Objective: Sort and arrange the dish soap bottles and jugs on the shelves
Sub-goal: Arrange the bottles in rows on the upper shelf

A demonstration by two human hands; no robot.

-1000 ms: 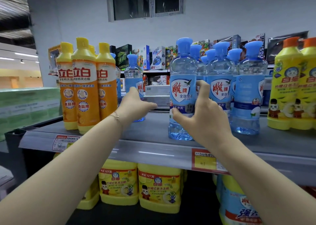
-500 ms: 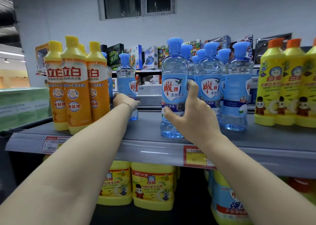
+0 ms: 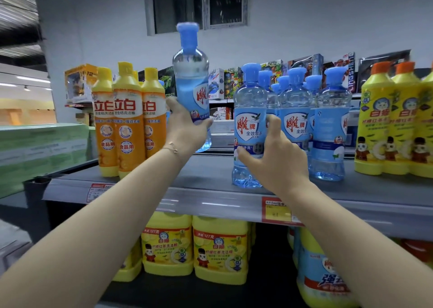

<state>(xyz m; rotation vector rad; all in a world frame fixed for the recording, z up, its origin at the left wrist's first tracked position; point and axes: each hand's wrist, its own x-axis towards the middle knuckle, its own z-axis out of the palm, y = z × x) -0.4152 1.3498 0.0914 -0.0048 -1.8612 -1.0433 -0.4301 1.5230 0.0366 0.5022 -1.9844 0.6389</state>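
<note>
My left hand (image 3: pixel 185 129) grips a clear blue dish soap bottle (image 3: pixel 191 78) with a blue cap and holds it upright, lifted above the grey shelf (image 3: pixel 210 174). My right hand (image 3: pixel 278 157) is wrapped around the front blue bottle (image 3: pixel 248 120), which stands on the shelf near its front edge. Behind it stand several more blue bottles (image 3: pixel 330 124). At the left stand orange bottles with yellow caps (image 3: pixel 126 117). At the right are yellow bottles with orange caps (image 3: pixel 393 120).
Yellow jugs (image 3: pixel 194 246) and a blue-labelled jug (image 3: pixel 321 277) sit on the lower shelf. A red and yellow price tag (image 3: pixel 276 210) is on the shelf rail. Toy boxes (image 3: pixel 304 71) fill the aisle behind. Green cartons (image 3: pixel 39 146) are stacked at the left.
My left hand closed on the lone blue bottle at the back of the shelf and lifted it up and toward me. My right hand kept its hold on the front bottle.
</note>
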